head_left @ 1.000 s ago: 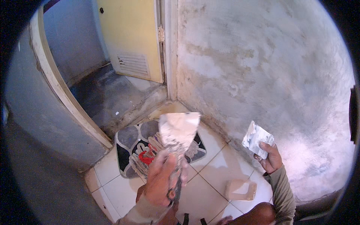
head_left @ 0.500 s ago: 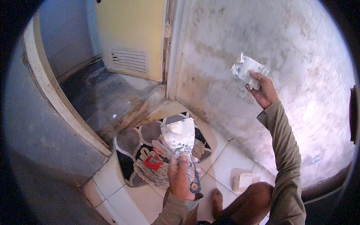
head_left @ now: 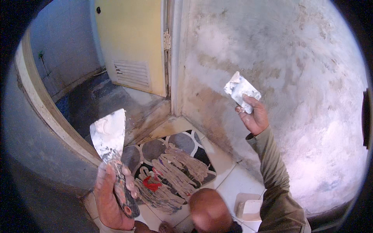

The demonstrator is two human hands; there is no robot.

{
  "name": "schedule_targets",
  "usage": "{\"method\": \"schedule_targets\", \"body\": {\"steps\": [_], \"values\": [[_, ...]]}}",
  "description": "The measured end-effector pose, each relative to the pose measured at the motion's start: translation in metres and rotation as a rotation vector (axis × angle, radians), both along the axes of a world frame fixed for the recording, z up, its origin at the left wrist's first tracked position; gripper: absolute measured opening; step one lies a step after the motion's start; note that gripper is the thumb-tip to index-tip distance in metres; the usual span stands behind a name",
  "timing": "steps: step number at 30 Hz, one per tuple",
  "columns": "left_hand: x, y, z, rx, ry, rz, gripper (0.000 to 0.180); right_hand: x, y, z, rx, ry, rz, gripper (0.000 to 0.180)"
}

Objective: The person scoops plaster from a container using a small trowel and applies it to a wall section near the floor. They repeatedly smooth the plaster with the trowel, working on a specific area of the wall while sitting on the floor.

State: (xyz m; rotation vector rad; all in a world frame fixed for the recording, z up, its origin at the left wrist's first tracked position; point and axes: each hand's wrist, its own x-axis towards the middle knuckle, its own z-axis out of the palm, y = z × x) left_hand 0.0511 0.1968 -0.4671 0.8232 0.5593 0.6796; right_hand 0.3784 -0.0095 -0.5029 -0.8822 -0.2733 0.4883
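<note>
My left hand (head_left: pixel 112 194) is closed around the handle of a putty knife (head_left: pixel 110 134). Its broad blade points up and carries a lump of white putty. In my right hand (head_left: pixel 254 116) a small flat rectangular scraper (head_left: pixel 241 92) is pinched between thumb and fingers, its face smeared white with some putty at the upper left corner. The scraper is in front of the patchy grey-white wall (head_left: pixel 287 73); whether it touches the wall I cannot tell.
A black, grey and white mat (head_left: pixel 155 149) with a grey rag mop head (head_left: pixel 176 171) lies on the white tiles by the doorway. A yellow door (head_left: pixel 134 39) stands open beyond a raised sill. Near my knee (head_left: pixel 210 209) sits a white plastic tub (head_left: pixel 248 209).
The putty knife has moved left with my left hand, away from above the mat. My right hand and the scraper have shifted down and left in view. The view itself has shifted too.
</note>
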Motion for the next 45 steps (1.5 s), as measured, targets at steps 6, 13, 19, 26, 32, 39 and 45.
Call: {"method": "schedule_targets", "body": {"steps": [6,13,19,26,32,39,45], "values": [[0.014,-0.031,0.003,-0.163,-0.019,-0.016,0.023,0.009,-0.007,0.014,-0.014,-0.076,-0.076,0.022],[0.002,-0.032,-0.056,-0.308,0.005,-0.244,0.026,0.008,0.012,0.013,-0.163,-0.305,-0.319,0.012],[0.000,-0.018,-0.091,-0.340,-0.057,-0.344,0.016,0.012,0.022,0.024,-0.488,-0.799,-0.514,0.008],[0.010,0.005,-0.142,-0.458,-0.097,-0.332,0.013,0.040,0.055,0.108,-0.670,-1.097,-0.646,0.009],[0.014,0.049,-0.166,-0.455,-0.024,-0.380,0.015,0.107,0.111,0.185,-1.191,-2.017,-0.982,0.021],[0.018,0.056,-0.175,-0.239,0.017,-0.382,0.017,0.187,0.162,0.052,-1.790,-2.204,-1.224,0.037],[0.010,0.064,-0.180,-0.120,0.027,-0.364,0.020,0.111,0.147,-0.029,-2.311,-2.164,-0.567,0.041]]}}
